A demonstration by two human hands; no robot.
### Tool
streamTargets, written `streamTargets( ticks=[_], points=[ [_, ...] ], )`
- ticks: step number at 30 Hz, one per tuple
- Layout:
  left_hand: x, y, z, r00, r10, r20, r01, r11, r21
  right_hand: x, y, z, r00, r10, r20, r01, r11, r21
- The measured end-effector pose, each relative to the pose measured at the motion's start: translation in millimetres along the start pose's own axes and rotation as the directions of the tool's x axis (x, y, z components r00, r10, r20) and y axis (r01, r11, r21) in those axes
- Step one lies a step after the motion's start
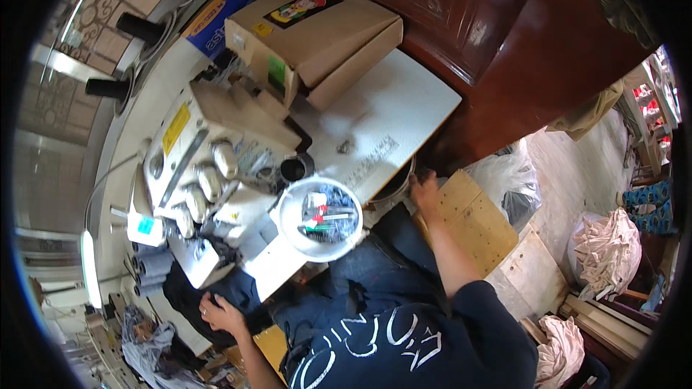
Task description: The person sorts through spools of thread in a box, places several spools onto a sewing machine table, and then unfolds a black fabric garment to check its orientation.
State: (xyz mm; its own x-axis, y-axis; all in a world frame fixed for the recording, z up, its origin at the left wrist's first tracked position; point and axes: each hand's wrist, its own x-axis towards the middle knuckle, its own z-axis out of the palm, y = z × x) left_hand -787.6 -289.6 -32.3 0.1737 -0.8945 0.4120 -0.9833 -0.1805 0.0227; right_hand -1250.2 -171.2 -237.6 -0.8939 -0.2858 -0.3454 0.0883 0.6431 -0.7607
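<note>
My left hand lies with its fingers apart on dark cloth beside the sewing machine. A ring shows on one of its fingers. My right hand reaches down to the table's right edge, by a dark curved rim or cable; its fingers are partly hidden, and whether they hold anything is unclear. Between my arms, at the machine's front, stands a round pale tin with small tools and bits in it, some green and red. Dark garment cloth covers my lap.
A cardboard box stands on the white tabletop. Black thread cones line the upper left. A brown cardboard piece lies by my right arm. Farther right are a clear plastic bag and a bundle of pinkish cloth.
</note>
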Motion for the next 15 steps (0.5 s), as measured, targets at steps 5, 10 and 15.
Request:
streamTargets(
  ticks=[5, 10, 15],
  points=[
    [4.4, -16.1, 2.7, 0.996, 0.088, 0.009, -0.088, 0.996, -0.005, 73.5, 72.1, 111.7, 0.83, 0.558, 0.012, -0.555, 0.827, -0.089],
    [17.3, -14.3, 13.0, 0.975, 0.221, 0.003, -0.22, 0.973, -0.074, 79.2, 142.0, 151.7, 0.726, 0.688, 0.002, -0.686, 0.724, -0.075],
    [11.8, -24.1, 8.9, 0.973, 0.232, 0.009, -0.231, 0.971, -0.059, 59.8, 101.9, 132.5, 0.463, 0.872, -0.159, -0.847, 0.488, 0.209]
  ],
)
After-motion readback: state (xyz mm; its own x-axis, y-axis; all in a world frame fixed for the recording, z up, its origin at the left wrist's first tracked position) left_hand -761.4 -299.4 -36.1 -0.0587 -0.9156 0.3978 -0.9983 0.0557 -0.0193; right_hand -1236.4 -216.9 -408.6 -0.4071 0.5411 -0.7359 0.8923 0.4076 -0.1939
